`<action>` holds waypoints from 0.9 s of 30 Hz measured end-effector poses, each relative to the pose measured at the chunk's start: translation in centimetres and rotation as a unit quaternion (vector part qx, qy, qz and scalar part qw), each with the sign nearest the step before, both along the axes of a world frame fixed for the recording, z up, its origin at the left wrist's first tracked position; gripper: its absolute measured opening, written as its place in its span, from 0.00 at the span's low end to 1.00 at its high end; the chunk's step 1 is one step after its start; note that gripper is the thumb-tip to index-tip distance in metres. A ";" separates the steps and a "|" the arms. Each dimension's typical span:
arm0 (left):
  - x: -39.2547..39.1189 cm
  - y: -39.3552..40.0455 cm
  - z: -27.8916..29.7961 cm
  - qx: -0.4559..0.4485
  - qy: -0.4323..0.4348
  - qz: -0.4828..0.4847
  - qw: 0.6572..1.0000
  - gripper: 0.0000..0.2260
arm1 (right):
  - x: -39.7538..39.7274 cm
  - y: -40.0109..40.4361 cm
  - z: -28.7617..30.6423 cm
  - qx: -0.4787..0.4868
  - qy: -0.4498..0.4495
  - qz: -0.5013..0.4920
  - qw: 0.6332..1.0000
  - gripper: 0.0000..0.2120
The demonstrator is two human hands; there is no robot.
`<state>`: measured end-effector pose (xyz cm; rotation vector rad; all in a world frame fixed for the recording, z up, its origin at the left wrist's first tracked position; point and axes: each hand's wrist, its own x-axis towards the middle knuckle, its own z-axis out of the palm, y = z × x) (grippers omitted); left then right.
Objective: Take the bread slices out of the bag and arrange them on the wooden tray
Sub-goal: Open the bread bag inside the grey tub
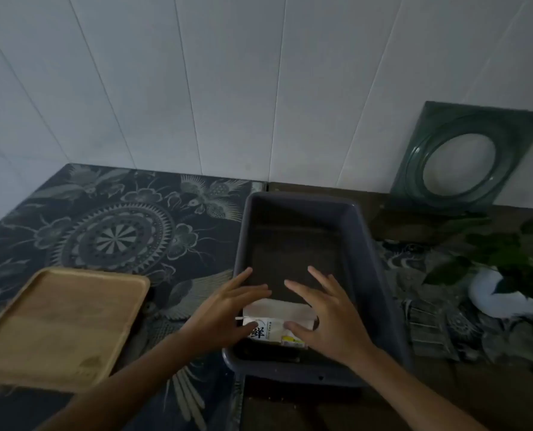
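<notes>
Where white wall panels (228, 88) meet it, patterned cloth (119, 225) covers the table.

One large black character, 鮮, was legible on the white label of the bread bag (276, 321), which lay at the near end of the dark bin (368, 241). Smaller print ran beside that character, above a yellow mark, but was too blurred to read.
</notes>
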<state>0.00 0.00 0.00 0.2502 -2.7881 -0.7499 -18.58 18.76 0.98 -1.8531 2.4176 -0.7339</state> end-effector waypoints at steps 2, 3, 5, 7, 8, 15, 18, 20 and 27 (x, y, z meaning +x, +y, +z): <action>-0.3 0.2 -0.3 0.019 0.004 0.012 1.000 0.27 | -0.6 0.3 -0.2 0.003 -0.029 0.021 0.999 0.33; -0.4 0.4 -0.5 0.016 0.005 0.025 1.000 0.26 | -0.7 0.4 -0.4 0.003 -0.032 0.022 0.999 0.32; -0.5 0.7 -0.8 0.007 0.009 0.046 0.999 0.24 | -1.0 0.6 -0.8 -0.007 -0.031 0.026 0.999 0.31; -0.5 1.0 -0.9 0.005 0.025 0.055 0.998 0.22 | -0.9 0.8 -0.9 -0.027 -0.050 0.034 0.998 0.30; -0.5 1.1 -1.0 0.004 0.037 0.062 0.997 0.22 | -1.1 0.9 -1.3 -0.038 -0.053 0.035 0.997 0.29; -0.3 1.4 -1.0 0.028 0.061 0.074 0.995 0.16 | -1.7 1.0 -2.5 -0.062 -0.075 0.065 0.993 0.20; -0.1 1.2 -0.9 0.039 0.061 0.067 0.995 0.16 | -1.8 1.0 -2.7 -0.074 -0.090 0.061 0.991 0.16; 0.0 1.1 -0.7 0.038 0.060 0.055 0.996 0.13 | -1.8 1.2 -2.9 -0.075 -0.108 0.052 0.990 0.15; -0.4 0.2 0.3 0.036 0.052 0.031 0.997 0.09 | -1.3 1.2 -2.5 -0.083 -0.079 0.017 0.993 0.11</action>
